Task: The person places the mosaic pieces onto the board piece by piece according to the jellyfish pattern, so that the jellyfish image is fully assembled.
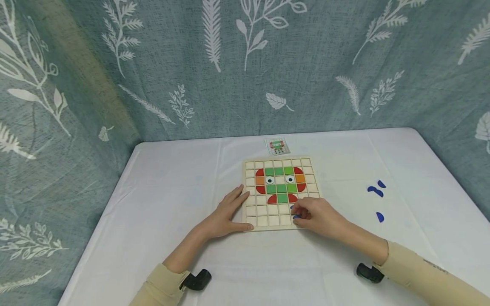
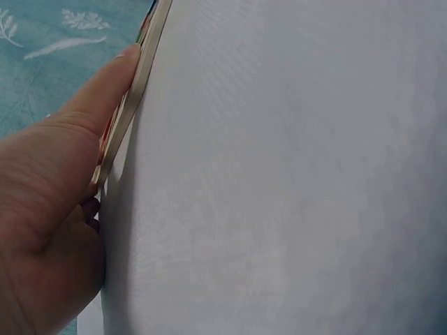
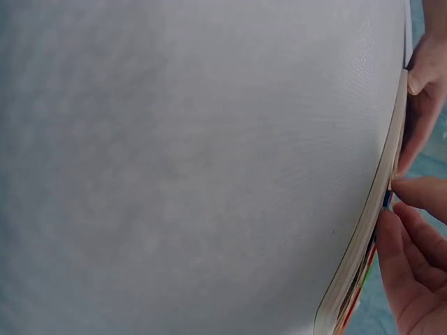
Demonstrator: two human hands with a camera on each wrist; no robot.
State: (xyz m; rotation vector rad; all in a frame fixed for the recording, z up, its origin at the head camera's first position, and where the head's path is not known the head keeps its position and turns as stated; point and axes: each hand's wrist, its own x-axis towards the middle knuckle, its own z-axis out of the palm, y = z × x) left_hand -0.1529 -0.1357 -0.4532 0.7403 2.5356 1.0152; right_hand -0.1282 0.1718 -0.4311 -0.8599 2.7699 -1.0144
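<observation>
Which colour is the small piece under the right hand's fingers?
Blue piece, clearest in the head view.

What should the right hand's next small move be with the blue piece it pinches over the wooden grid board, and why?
Probably press the blue piece flat into the cell beneath it. The right hand pinches it at the board's lower rows, under the red and green figure, while the left hand steadies the board's edge.

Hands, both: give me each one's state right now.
Left hand: open, resting against the wooden board.
Right hand: pinching a blue piece.
</observation>
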